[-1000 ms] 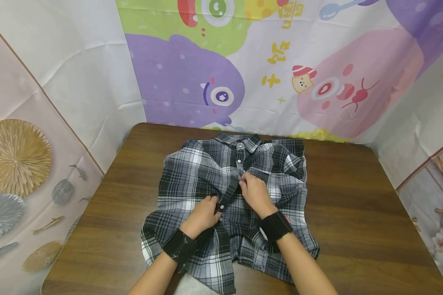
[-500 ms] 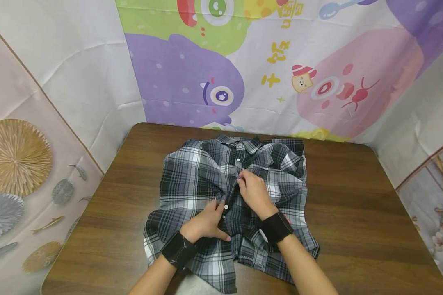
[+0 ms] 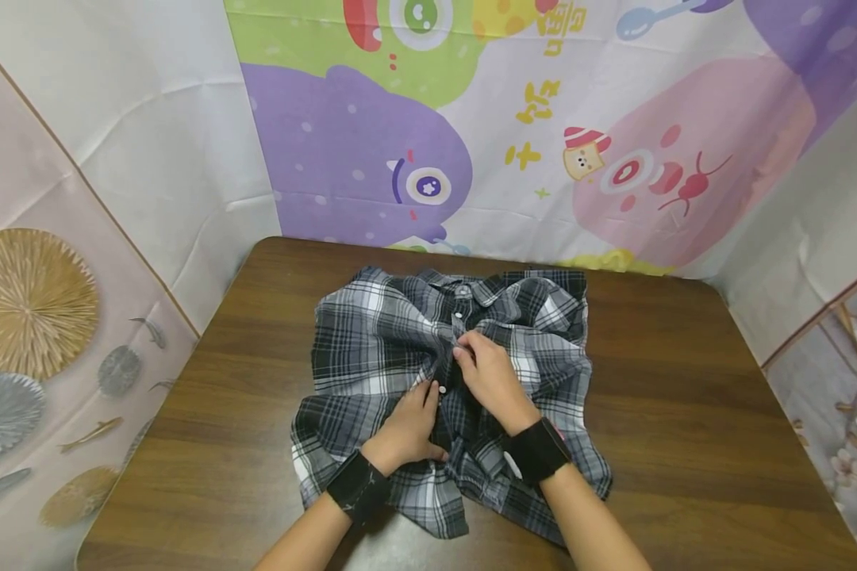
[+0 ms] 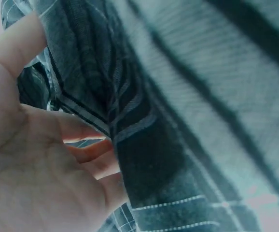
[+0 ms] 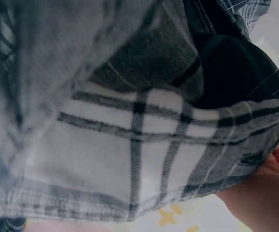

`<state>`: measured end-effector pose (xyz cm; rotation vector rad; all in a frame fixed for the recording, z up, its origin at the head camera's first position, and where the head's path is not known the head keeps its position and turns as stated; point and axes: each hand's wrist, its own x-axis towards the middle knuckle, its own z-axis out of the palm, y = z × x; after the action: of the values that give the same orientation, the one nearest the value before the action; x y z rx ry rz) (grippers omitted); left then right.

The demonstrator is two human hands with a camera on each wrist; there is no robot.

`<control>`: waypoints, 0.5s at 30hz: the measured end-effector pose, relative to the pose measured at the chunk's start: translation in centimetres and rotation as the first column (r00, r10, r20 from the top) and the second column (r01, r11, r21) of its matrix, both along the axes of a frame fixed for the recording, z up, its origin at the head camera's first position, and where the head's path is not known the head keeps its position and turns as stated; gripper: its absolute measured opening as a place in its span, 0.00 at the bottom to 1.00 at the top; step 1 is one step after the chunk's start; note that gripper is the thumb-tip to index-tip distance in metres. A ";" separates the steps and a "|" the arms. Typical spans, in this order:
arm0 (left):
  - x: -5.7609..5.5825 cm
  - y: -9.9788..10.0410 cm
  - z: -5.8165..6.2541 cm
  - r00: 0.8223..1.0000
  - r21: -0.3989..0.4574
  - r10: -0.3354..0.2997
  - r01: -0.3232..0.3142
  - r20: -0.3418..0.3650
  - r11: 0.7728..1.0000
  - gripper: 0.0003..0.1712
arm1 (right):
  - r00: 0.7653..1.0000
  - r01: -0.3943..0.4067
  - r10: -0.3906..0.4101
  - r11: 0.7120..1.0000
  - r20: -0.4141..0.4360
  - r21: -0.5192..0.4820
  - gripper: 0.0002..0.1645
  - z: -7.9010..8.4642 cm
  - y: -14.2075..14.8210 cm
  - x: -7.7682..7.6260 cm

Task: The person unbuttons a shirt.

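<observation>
A black, grey and white plaid shirt [image 3: 371, 349] lies face up, its collar toward the far side and white buttons down its front. My right hand [image 3: 493, 377] pinches the front strip between thumb and fingers, a little below the upper buttons. Lower down, my left hand [image 3: 407, 428] is at the shirt front, fingertips beside a white button [image 3: 443, 389] and thumb spread apart from them. The left wrist view has the left palm [image 4: 38, 159] facing the camera, with fingertips hidden behind the cloth. Raised cloth fills most of the right wrist view, my right hand [image 5: 260, 193] at its edge.
The shirt lies on a brown wooden table [image 3: 678, 412]. A cartoon-printed curtain [image 3: 514, 198] hangs behind the far edge. Patterned cloth panels stand at the left [image 3: 143, 174] and right [image 3: 828, 301]. A black band [image 3: 360, 485] is on each wrist.
My left hand has moved from near the button strip, its thumb spreading away from the fingers, then slightly up and right. The shirt's lower left hem has shifted inward, and the front has bunched up.
</observation>
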<state>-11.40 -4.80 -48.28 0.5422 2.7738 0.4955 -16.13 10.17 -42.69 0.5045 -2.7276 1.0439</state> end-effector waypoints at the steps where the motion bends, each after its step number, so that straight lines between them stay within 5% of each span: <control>1: -0.1 0.0 0.0 1.000 0.004 0.004 -0.004 -0.004 1.000 0.66 | 1.000 -0.003 0.003 1.000 0.010 -0.008 0.06 0.0 0.1 0.1; 15: -0.6 0.1 -0.3 0.997 0.047 0.043 -0.040 -0.061 0.998 0.61 | 0.996 -0.031 0.036 0.997 0.077 -0.071 0.06 -0.2 0.5 1.6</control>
<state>-12.03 -4.70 -48.63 0.5197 2.8444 0.5621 -14.50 10.67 -42.86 0.5102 -2.7470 1.1870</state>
